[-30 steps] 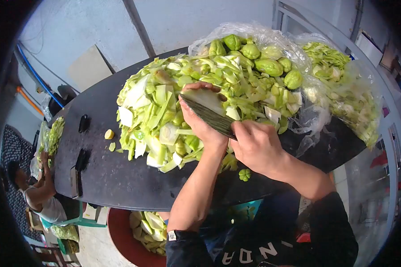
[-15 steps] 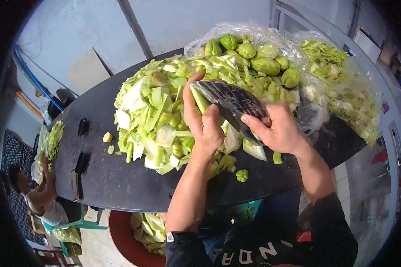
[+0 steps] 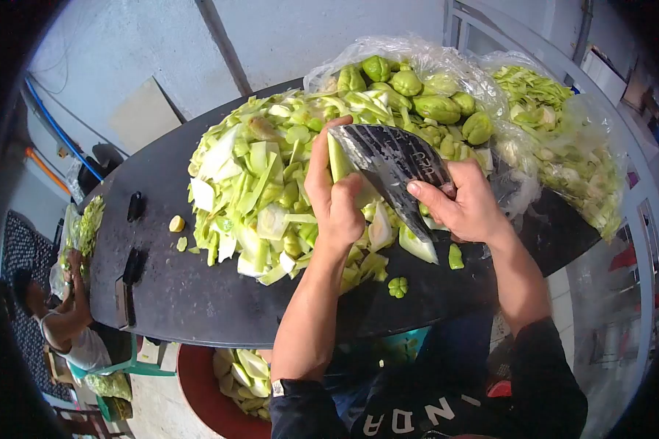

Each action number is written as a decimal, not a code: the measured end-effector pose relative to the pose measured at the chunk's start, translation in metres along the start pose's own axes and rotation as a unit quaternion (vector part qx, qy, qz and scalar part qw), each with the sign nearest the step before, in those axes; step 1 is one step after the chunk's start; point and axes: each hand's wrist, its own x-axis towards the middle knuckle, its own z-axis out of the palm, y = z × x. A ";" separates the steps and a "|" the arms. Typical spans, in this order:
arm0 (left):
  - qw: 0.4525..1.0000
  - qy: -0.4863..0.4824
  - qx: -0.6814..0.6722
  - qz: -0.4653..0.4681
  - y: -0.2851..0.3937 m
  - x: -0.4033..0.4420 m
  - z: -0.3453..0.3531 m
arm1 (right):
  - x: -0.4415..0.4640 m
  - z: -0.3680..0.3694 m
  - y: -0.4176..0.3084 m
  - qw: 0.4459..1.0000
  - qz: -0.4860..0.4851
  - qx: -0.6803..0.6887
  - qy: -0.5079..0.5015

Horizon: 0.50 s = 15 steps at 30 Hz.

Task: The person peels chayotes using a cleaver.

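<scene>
I am observing a pale green piece [image 3: 338, 159]: the left hand [image 3: 337, 208] is holding it left of the knife [image 3: 388, 159], apparently for support; the right hand [image 3: 467, 207] is gripping the knife's right end, presumably for control. A vegetable heap [image 3: 252, 186] is lying beyond.

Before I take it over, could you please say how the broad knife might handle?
The broad knife will probably feel stiff, since it shows no sag in the right hand. Being smeared with pale residue, it may also be slippery.
</scene>
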 end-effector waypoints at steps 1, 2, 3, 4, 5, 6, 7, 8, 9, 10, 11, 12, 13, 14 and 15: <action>1.000 0.004 0.001 -0.005 -0.001 -0.001 -0.002 | 0.001 0.001 0.003 0.999 0.001 -0.021 0.026; 1.000 0.009 0.002 -0.009 0.000 -0.001 -0.002 | 0.002 0.001 0.003 0.998 0.003 -0.043 0.052; 1.000 0.009 0.002 -0.009 0.001 -0.002 -0.001 | 0.004 -0.001 -0.002 0.996 0.053 0.029 0.071; 0.999 0.002 -0.033 -0.037 0.007 -0.001 0.002 | 0.006 -0.005 0.001 0.997 0.034 0.031 0.064; 0.996 -0.007 -0.069 -0.063 0.010 -0.001 0.005 | 0.006 -0.009 0.005 0.998 0.014 0.031 0.059; 0.995 -0.002 -0.073 -0.068 0.005 -0.001 0.006 | 0.006 -0.009 0.006 0.998 0.012 0.028 0.060; 0.995 0.000 -0.073 -0.066 0.003 -0.001 0.006 | 0.005 -0.008 0.008 0.998 0.012 0.021 0.063; 0.994 0.004 -0.082 -0.076 0.001 -0.001 0.005 | 0.005 -0.006 0.008 0.998 0.012 0.018 0.064; 0.992 0.006 -0.089 -0.087 0.000 -0.002 0.003 | 0.005 -0.004 0.009 0.998 0.013 0.021 0.063; 0.992 0.005 -0.087 -0.088 -0.001 -0.002 0.002 | 0.006 -0.004 0.009 0.998 0.019 0.028 0.058; 0.991 0.007 -0.094 -0.091 -0.003 -0.002 0.003 | 0.006 -0.004 0.008 0.998 0.024 0.032 0.053; 0.990 0.009 -0.102 -0.095 -0.004 -0.002 0.004 | 0.007 -0.005 0.010 0.998 0.024 0.031 0.053; 0.990 0.009 -0.103 -0.096 -0.003 -0.002 0.004 | 0.007 -0.004 0.012 0.998 0.026 0.029 0.056; 0.990 0.005 -0.099 -0.104 -0.003 -0.002 0.004 | 0.007 -0.004 0.014 0.997 0.028 0.028 0.059; 0.989 0.001 -0.096 -0.112 -0.002 -0.002 0.004 | 0.007 -0.003 0.014 0.997 0.029 0.028 0.059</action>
